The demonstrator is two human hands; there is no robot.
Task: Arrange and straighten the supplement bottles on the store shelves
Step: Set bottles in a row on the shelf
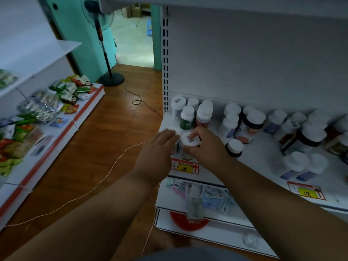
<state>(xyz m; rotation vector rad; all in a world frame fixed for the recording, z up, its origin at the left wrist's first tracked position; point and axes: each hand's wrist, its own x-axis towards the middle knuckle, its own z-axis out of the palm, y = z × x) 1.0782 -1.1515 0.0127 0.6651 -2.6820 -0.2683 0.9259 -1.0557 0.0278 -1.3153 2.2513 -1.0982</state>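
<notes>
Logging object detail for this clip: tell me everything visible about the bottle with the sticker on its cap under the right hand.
The stickered bottle stands upright at the front left of the white shelf, above a red and yellow price tag. It has a wide white cap bearing a small square sticker and a pale, plastic-looking body, mostly hidden. The right hand grips its cap from above. The left hand covers a neighbouring white-capped bottle right beside it.
</notes>
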